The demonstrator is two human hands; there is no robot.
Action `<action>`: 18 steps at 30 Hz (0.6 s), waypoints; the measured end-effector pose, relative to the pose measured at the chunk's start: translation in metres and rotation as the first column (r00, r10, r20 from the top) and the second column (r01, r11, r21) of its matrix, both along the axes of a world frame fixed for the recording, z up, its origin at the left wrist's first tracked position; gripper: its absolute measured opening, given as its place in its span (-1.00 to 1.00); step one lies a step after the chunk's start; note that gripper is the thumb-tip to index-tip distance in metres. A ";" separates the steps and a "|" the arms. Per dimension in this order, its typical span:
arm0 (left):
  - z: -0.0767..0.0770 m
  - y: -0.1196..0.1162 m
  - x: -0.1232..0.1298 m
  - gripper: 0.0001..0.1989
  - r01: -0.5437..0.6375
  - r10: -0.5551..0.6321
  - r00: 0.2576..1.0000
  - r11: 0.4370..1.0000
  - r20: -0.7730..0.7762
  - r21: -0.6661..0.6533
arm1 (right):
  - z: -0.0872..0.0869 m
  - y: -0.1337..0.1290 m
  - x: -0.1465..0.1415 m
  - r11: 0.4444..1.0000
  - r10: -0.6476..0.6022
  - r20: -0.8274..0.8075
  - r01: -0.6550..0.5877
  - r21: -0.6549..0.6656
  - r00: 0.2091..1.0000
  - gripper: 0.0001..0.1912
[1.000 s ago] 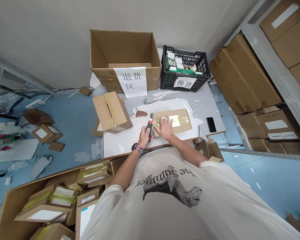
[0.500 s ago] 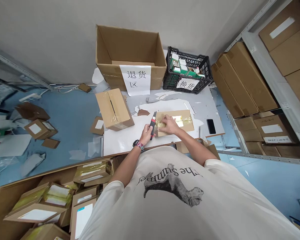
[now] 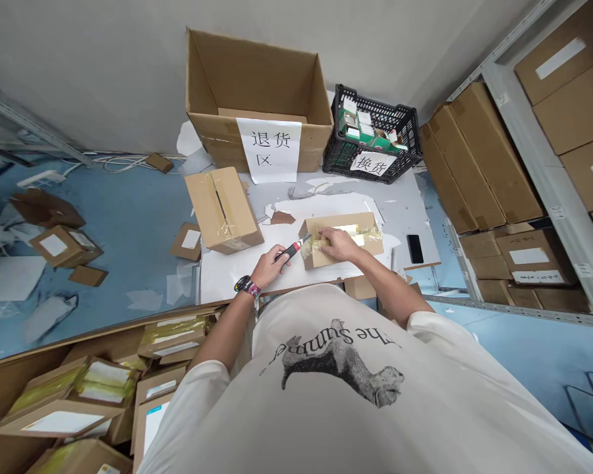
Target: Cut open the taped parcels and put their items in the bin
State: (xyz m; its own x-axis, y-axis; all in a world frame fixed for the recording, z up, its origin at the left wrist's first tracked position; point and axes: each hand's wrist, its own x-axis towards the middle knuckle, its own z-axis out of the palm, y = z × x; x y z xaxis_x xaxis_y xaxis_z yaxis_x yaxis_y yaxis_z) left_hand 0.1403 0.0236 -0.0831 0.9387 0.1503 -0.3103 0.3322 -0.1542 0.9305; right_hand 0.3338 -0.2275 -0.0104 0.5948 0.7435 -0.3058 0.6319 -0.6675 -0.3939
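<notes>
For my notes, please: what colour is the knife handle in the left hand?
Black and red on the knife handle, best in the head view.

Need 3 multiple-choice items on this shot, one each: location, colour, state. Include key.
1. Where is the smartphone?
A) Inside the crate
B) On the white board, right of the cardboard parcel
C) On the blue floor

2. What colour is the plastic crate?
A) Blue
B) Green
C) Black

3. What is the left hand doing?
A) Gripping a utility knife
B) Holding the smartphone
C) Lying open on the floor

Key:
1. B: the smartphone lies flat on the board, beside the parcel.
2. C: the crate's mesh walls are black.
3. A: the fingers close around the knife's red-and-black handle.
</notes>
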 end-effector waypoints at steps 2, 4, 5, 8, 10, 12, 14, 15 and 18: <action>0.001 0.001 0.003 -0.66 0.015 -0.015 1.000 1.000 0.012 0.018 | 0.003 0.002 -0.003 1.000 0.001 0.010 -0.001 -0.030 1.000 -0.88; 0.001 0.003 0.008 -0.67 0.023 -0.023 1.000 0.999 0.018 0.023 | 0.006 0.002 -0.006 0.999 0.002 0.009 -0.001 -0.046 1.000 -0.87; 0.001 0.004 0.010 -0.67 0.026 -0.026 1.000 0.999 0.017 0.020 | 0.007 0.002 -0.007 0.999 0.002 0.009 -0.001 -0.055 1.000 -0.86; 0.000 0.009 0.015 -0.63 0.072 -0.073 0.997 0.997 -0.010 -0.037 | 0.012 0.003 -0.009 0.996 0.007 0.015 -0.006 -0.087 1.000 -0.79; 0.001 0.013 0.016 -0.60 0.115 -0.120 0.992 0.988 -0.036 -0.099 | 0.014 0.003 -0.009 0.995 0.010 0.013 -0.009 -0.102 1.000 -0.76; 0.002 0.016 0.017 -0.59 0.135 -0.145 0.988 0.980 -0.057 -0.147 | 0.016 0.003 -0.010 0.994 0.012 0.008 -0.011 -0.105 1.000 -0.74; 0.005 0.016 0.019 -0.61 0.136 -0.148 0.987 0.977 -0.067 -0.161 | 0.016 0.003 -0.011 0.995 0.010 0.000 -0.010 -0.103 1.000 -0.71; 0.007 0.014 0.021 -0.62 0.151 -0.164 0.984 0.975 -0.071 -0.162 | 0.016 0.002 -0.011 0.995 0.011 -0.005 -0.011 -0.101 1.000 -0.69; 0.014 0.007 0.026 -0.64 0.272 -0.287 0.955 0.948 -0.071 -0.166 | 0.014 0.001 -0.010 0.996 0.012 -0.012 -0.013 -0.089 1.000 -0.67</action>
